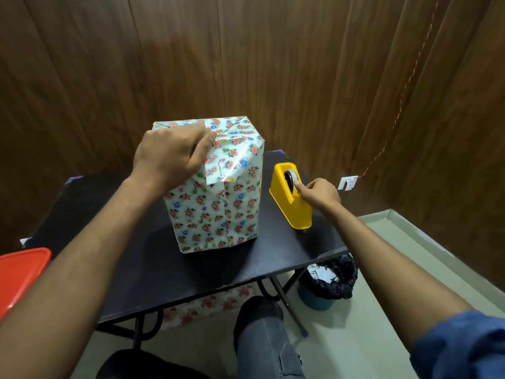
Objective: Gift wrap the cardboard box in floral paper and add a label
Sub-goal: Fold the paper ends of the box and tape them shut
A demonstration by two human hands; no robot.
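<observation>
Left hand (169, 157) pins the top flap of floral paper (226, 162), apparently keeping the fold shut | wrapped box (216, 214) upright, mid-table (153, 258) | right hand (318, 194) pinches tape at yellow dispenser (291, 203), beside box; no label seen.

Wood-panelled room (273, 64), small black folding table (153, 263), lined bin (328, 285).

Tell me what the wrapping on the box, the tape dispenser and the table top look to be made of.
Wrapping on the box: glossy floral paper, perhaps coated; it creases sharply and shows glare streaks.
Tape dispenser: yellow moulded plastic, smooth, evenly coloured, with rounded edges.
Table top: black matte board, likely laminate; it has a thin flat edge and little reflection.
</observation>
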